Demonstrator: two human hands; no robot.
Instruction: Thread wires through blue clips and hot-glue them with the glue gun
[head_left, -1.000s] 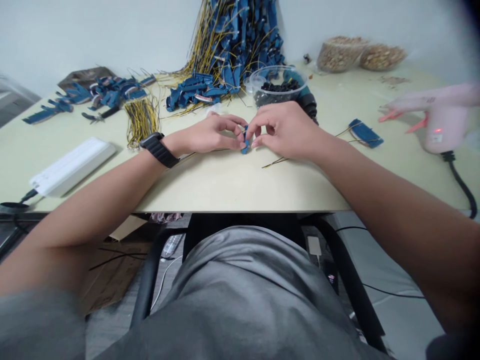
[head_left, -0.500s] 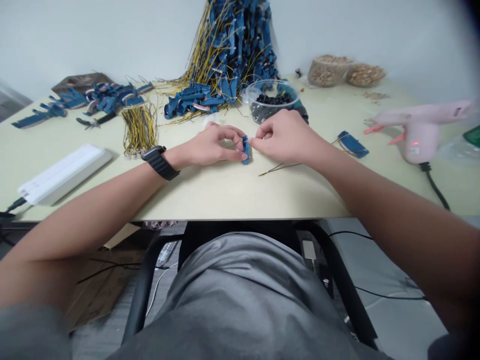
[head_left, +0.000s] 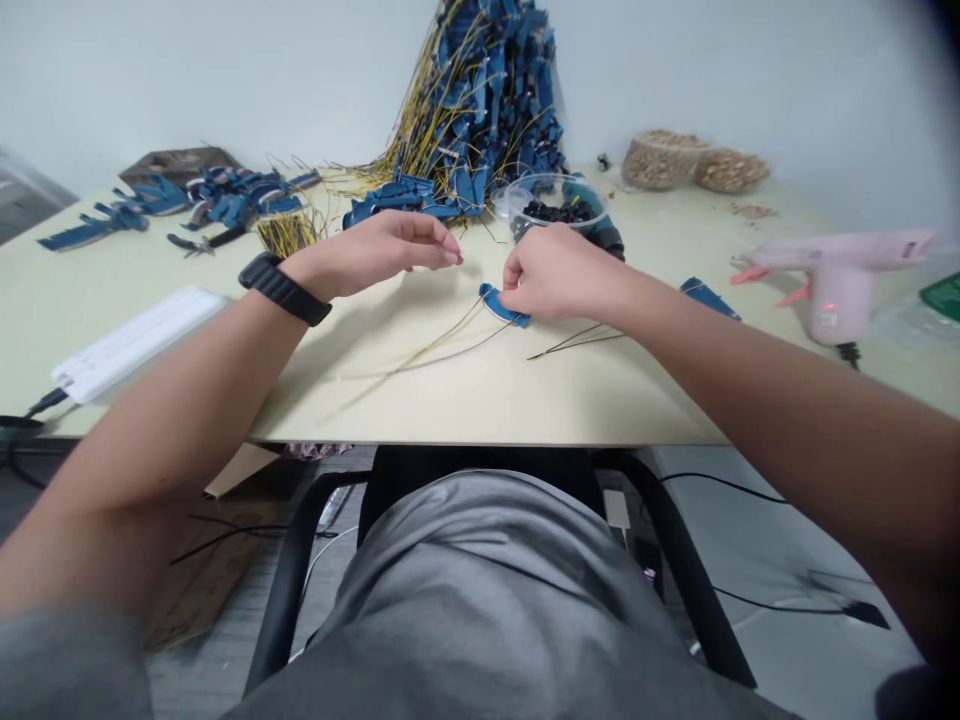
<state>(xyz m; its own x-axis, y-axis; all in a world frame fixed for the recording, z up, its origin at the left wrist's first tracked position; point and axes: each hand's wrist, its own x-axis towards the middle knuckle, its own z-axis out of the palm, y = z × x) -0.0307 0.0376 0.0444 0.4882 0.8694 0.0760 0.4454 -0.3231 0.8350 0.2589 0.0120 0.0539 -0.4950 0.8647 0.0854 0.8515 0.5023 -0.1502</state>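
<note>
My right hand (head_left: pixel 559 272) pinches a small curved blue piece (head_left: pixel 501 304) just above the table. Long thin yellow and black wires (head_left: pixel 431 347) trail from it toward the lower left. My left hand (head_left: pixel 394 248), with a black watch (head_left: pixel 281 288) on the wrist, hovers left of the piece, apart from it. Its fingers are loosely bent, and nothing shows in them. Under my right forearm lies another blue piece (head_left: pixel 709 298), partly covered, with wire ends (head_left: pixel 566 343) sticking out.
Behind my hands are a tall heap of wired blue pieces (head_left: pixel 487 110) and a clear tub of small black parts (head_left: pixel 555 212). Pliers (head_left: pixel 206 240), a wire bundle (head_left: pixel 289 232) and a white power strip (head_left: pixel 139 342) lie left. A pink glue gun (head_left: pixel 832 270) rests at right.
My left hand has let go of the blue piece and moved up and left. The piece has turned in my right hand, and its wires now stretch across the table.
</note>
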